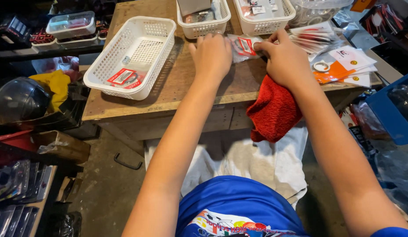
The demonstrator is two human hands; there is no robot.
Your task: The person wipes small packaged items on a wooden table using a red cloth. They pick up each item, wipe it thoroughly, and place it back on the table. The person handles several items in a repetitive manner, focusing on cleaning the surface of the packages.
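We pinched a small clear packet (244, 45) between both hands: left hand (211, 55) curled on its left edge, right hand (285, 61) gripping its right. A red cloth (273, 112) lay under our right wrist, a white basket (133, 55) well left of our left hand.

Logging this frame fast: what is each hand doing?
Left hand: closed on the clear packet.
Right hand: pinching the same packet, resting on the red cloth.

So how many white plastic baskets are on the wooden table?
3: one large basket at the table's left, two smaller baskets along the far edge, both cut off by the frame.
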